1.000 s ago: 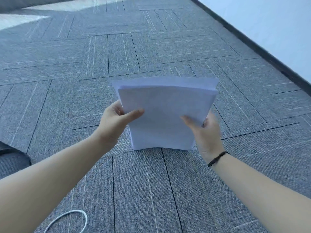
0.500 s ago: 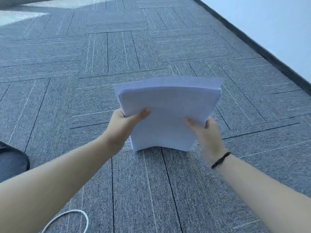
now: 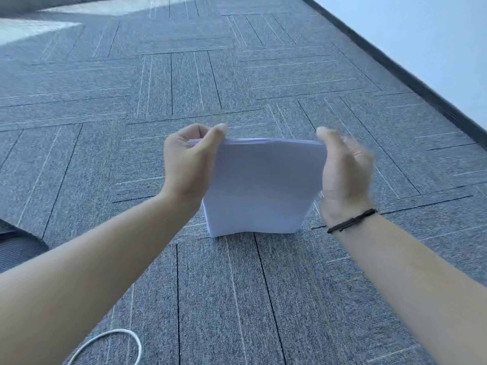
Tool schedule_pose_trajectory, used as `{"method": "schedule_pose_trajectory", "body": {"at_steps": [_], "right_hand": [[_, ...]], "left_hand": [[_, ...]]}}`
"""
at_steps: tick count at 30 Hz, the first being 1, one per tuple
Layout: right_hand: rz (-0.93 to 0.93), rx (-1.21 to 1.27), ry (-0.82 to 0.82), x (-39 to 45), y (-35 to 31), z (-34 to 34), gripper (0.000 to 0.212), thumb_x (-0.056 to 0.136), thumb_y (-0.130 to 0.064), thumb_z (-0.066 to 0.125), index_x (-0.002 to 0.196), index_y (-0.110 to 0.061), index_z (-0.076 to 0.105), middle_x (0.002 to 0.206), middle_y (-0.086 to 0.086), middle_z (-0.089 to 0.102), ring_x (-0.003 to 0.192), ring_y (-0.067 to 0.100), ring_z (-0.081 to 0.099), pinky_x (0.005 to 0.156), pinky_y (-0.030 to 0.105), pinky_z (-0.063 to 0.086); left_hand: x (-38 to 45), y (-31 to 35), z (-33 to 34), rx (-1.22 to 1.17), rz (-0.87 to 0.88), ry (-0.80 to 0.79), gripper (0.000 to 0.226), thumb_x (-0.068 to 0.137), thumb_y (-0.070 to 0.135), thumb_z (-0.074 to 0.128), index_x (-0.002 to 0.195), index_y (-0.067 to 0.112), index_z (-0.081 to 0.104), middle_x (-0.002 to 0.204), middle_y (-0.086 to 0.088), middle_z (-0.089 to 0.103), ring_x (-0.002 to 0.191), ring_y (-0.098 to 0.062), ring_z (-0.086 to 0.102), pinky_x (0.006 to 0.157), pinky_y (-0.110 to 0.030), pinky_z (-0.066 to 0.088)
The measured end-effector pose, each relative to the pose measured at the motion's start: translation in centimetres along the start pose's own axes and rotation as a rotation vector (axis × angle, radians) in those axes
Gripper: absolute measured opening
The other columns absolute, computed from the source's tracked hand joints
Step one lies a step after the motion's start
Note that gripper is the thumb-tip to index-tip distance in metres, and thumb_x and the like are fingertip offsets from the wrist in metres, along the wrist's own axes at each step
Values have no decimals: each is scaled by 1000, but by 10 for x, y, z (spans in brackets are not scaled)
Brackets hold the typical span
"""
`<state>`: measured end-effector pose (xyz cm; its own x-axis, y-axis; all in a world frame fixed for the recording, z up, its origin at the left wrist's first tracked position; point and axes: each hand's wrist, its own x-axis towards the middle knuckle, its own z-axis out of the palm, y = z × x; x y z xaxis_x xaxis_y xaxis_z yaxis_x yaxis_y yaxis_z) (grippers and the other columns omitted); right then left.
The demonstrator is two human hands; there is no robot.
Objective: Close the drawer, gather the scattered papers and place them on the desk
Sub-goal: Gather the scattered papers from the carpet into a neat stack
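I see both hands gripping the stack of papers (image 3: 263, 185) at centre frame, stood upright with its lower edge resting on the carpet floor (image 3: 237, 75). My left hand (image 3: 188, 162) pinches the top corner at 9 o'clock of the stack, thumb over the upper edge; my right hand (image 3: 342, 172), slightly blurred, clasps the top corner at 3 o'clock. A dark wristband (image 3: 351, 220) circles the right wrist. A white cable (image 3: 116, 346) loops on the carpet at 7 o'clock. A dark baseboard (image 3: 395, 67) runs along the wall toward 2 o'clock.
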<state>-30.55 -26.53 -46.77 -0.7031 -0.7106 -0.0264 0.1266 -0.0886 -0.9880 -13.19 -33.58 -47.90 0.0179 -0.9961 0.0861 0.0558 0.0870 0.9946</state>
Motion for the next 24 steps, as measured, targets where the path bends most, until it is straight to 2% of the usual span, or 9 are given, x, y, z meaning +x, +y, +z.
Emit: {"method": "schedule_pose_trajectory", "body": {"at_steps": [2,5,8,11,13,15,18,21,24], "right_hand": [[-3,-45,30,0,6,-4,40,81,-31,69,56,-15,42,57,1,40,52,15,40,49,20,31],[-37,-112,32,2,15,-6,33,85,-40,66,69,-13,54,62,1,46,54,12,44,47,18,33],[-112,-171,-8,2,22,-5,57,85,-60,59,75,-4,60,63,0,50,56,8,46,49,12,37],[-213,-169,-109,2,24,-7,93,71,-80,55,73,13,53,62,7,47,56,12,44,48,9,35],[-263,-135,-224,4,24,-12,92,61,-81,59,69,11,54,63,9,48,57,14,46,50,15,37],[-216,-102,-351,8,31,-20,70,61,-67,71,70,1,64,64,2,61,59,14,57,53,22,46],[-3,-147,-468,14,50,-29,35,54,-35,94,80,-15,80,84,-2,79,80,21,73,75,42,60],[226,-279,-592,16,71,-39,17,74,-7,82,89,-16,79,92,-1,80,86,18,74,84,43,60],[397,-183,-650,13,72,-38,18,88,4,64,99,-7,73,91,3,80,80,18,75,74,34,63]], "left_hand": [[1,0,-1,21,4,-7,31,86,31,73,76,3,63,63,-10,40,59,-20,31,49,-26,23],[2,-4,-4,24,30,-80,48,80,50,73,68,5,63,69,-15,55,63,-21,40,56,-31,29],[1,-13,-6,94,86,-98,65,81,51,74,54,-2,47,52,-3,42,49,-12,31,48,-22,23],[5,-14,-5,128,92,-95,62,85,40,75,48,19,30,40,17,24,41,-3,18,42,-14,19],[8,-7,-5,121,101,-78,62,82,48,74,51,22,28,42,16,21,42,-5,16,43,-20,14],[13,2,-5,97,99,-55,60,77,57,70,52,24,26,44,15,19,45,-7,14,45,-25,10],[23,14,-5,22,39,16,63,71,65,67,51,28,21,45,14,16,47,-11,11,50,-33,6],[37,17,-9,2,-47,104,68,73,70,65,49,27,18,44,13,15,46,-12,12,52,-35,6],[51,14,-15,60,-171,137,69,80,69,64,51,26,18,44,13,17,44,-11,16,51,-32,11]]}}
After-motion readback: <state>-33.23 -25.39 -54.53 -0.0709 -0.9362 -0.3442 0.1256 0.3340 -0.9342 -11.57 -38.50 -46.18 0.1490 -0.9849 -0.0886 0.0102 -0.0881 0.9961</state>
